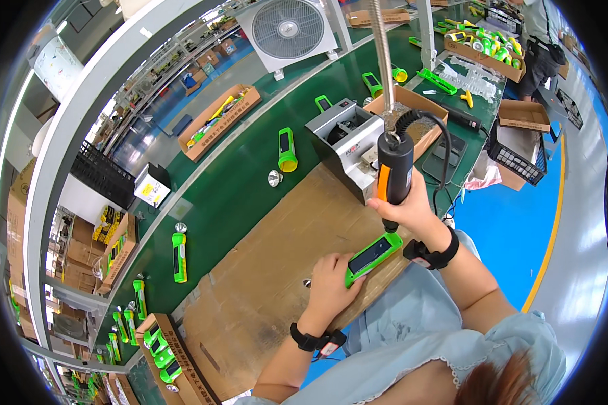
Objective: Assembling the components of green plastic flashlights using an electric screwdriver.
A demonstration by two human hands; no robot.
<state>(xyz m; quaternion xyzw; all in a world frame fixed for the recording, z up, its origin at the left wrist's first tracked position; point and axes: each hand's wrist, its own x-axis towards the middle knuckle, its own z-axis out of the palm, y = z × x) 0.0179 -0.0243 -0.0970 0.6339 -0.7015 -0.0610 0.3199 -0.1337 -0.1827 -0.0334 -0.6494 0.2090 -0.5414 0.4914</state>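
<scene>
My left hand (pixel 331 282) is closed on a green flashlight housing (pixel 373 258) with a dark rectangular panel, pressing it down near the bench's front edge. Its fingers wrap over the near end. In my right fist (pixel 415 208) is a black and orange electric screwdriver (pixel 394 169), hanging from a metal rod with a coiled black cable. Held upright, the tool has its tip at the far right end of the housing; whether a screw is under it cannot be seen. Beneath the left hand lies a brown cardboard sheet (pixel 250 297), a small shiny piece beside the hand.
A metal-cased machine (pixel 348 145) stands ahead, beside an open carton (pixel 422 138) of small parts. Beyond the cardboard, the green bench (pixel 230 216) carries a green flashlight body (pixel 286 150) and a loose reflector (pixel 275 178). A carton (pixel 192 361) of green housings sits at lower left.
</scene>
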